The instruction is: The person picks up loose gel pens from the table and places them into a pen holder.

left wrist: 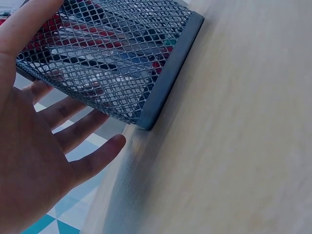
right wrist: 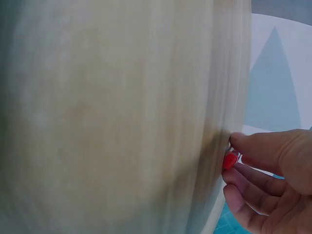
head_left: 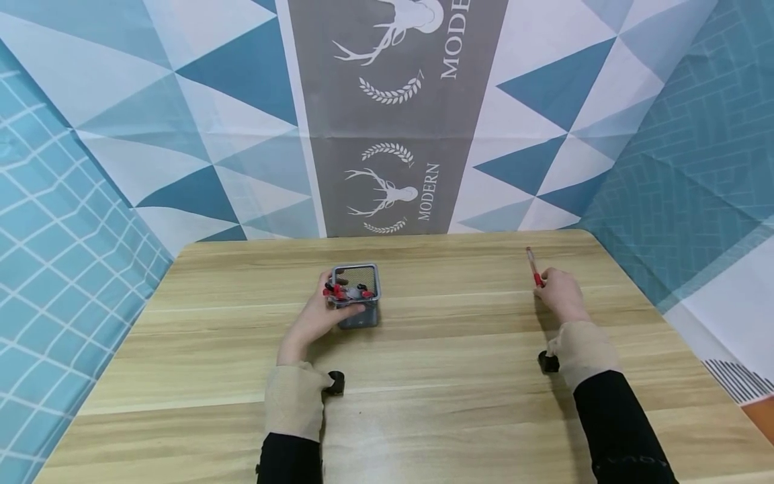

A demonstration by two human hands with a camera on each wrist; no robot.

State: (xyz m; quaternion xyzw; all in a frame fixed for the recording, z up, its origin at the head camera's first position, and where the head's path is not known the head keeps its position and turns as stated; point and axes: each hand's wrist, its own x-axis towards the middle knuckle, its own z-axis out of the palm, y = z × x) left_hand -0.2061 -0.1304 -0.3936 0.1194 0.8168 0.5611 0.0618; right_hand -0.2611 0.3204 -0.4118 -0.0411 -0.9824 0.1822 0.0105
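Note:
A dark mesh pen holder (head_left: 361,318) stands on the table left of the middle, with several red and black pens (head_left: 346,293) inside. My left hand (head_left: 316,314) grips it from the left, thumb on the near side and fingers round the far side. Through the mesh (left wrist: 97,53) in the left wrist view, the pens show lying at a slant. Farther right, my right hand (head_left: 561,294) pinches a clear-barrelled red pen (head_left: 532,263) by its near end, close over the table. Its red end (right wrist: 230,159) shows between thumb and fingertips in the right wrist view.
The wood-grain table (head_left: 435,376) ends at the back against a patterned cloth (head_left: 387,121). Blue cloths hang at the left and right sides. A small black device (head_left: 335,383) sits at the left wrist, and another (head_left: 548,361) at the right.

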